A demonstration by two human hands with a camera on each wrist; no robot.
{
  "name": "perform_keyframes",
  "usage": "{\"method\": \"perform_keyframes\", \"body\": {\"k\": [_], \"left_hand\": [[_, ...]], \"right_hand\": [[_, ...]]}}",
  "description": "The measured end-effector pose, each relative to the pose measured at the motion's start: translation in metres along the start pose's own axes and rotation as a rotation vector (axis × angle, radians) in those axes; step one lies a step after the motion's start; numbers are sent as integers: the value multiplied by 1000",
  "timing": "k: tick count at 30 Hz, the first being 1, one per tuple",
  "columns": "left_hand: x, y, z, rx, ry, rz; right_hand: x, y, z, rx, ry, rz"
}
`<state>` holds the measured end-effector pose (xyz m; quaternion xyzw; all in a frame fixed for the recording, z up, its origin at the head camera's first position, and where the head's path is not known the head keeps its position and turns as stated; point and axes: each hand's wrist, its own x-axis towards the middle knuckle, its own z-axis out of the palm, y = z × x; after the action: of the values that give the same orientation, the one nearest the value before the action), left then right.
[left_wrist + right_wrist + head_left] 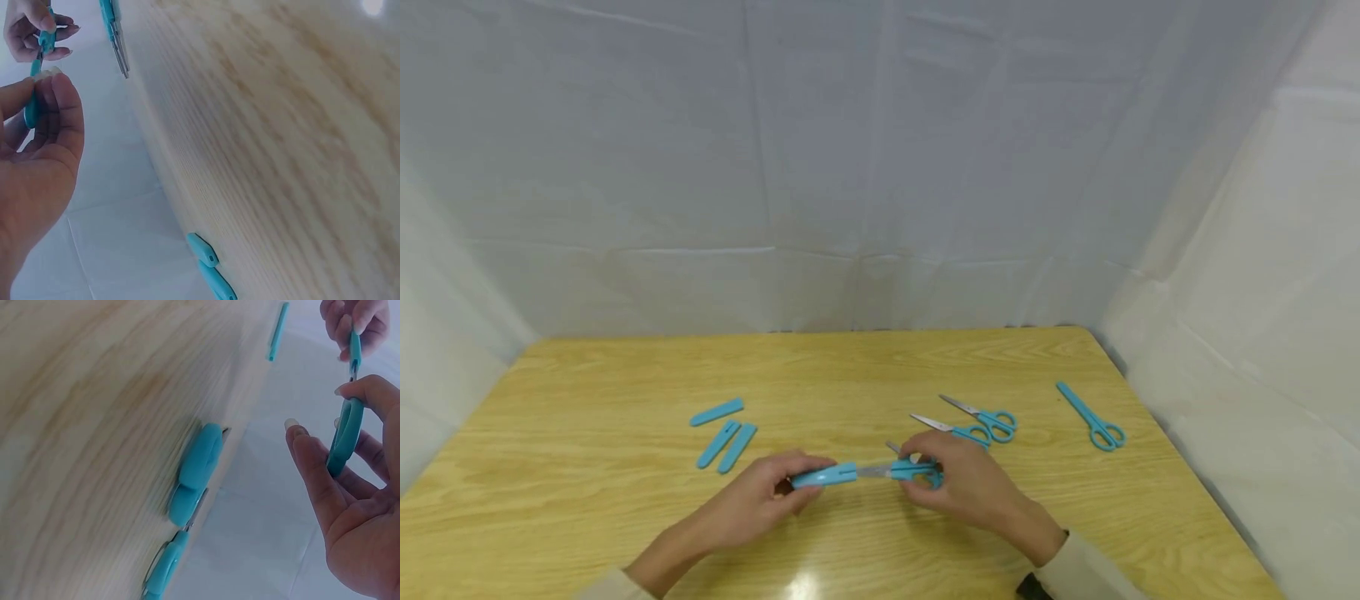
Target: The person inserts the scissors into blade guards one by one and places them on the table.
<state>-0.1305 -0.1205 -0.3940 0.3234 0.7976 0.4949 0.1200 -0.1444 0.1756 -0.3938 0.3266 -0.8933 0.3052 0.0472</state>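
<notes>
A: Nearest first. What's being held?
B: Blue cover, being pinched by the left hand, thumb against fingers, closed down to the cover's thickness.
A: Other hand?
B: Scissors, blue handles being pinched by the right hand, thumb and fingers closed on them.
A: Position?
B: Both are being held up over the wooden table, end to end between the hands, blades being directed at the cover's mouth. Depth inside can't be told.
A: Next out?
B: A grey blade tip is being mostly hidden by the right hand; owner can't be told. Left of the hands, three loose covers are being seen, two side by side, one just behind.
A: Right side?
B: Bare-bladed front pair, partly being covered by the right hand; rear pair just beyond. Farther right, capped pair.
A: Back?
B: Table is being backed by white sheeting.
</notes>
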Motion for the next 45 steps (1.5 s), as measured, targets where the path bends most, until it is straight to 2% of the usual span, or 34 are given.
{"method": "perform_keyframes", "body": {"k": [4,14,19,26,29,34,37,45], "left_hand": [[1,-1,2,81,17,26],[2,-1,4,181,-2,61],[2,-1,4,293,-6,119],[-1,-2,6,408,41,222],[-3,-1,7,416,37,230],[-5,0,7,390,20,195],[-6,0,7,381,21,195],[-7,-1,6,374,27,214]], "right_hand": [[3,-6,4,-20,-15,-19],[8,-11,7,-34,7,-79],[8,-11,9,-42,2,-88],[10,-13,11,-41,-11,-110],[11,-15,12,-37,-18,-117],[13,-17,15,-25,-3,-134],[13,-19,17,-6,4,-135],[15,-24,22,45,-29,-79]]}}
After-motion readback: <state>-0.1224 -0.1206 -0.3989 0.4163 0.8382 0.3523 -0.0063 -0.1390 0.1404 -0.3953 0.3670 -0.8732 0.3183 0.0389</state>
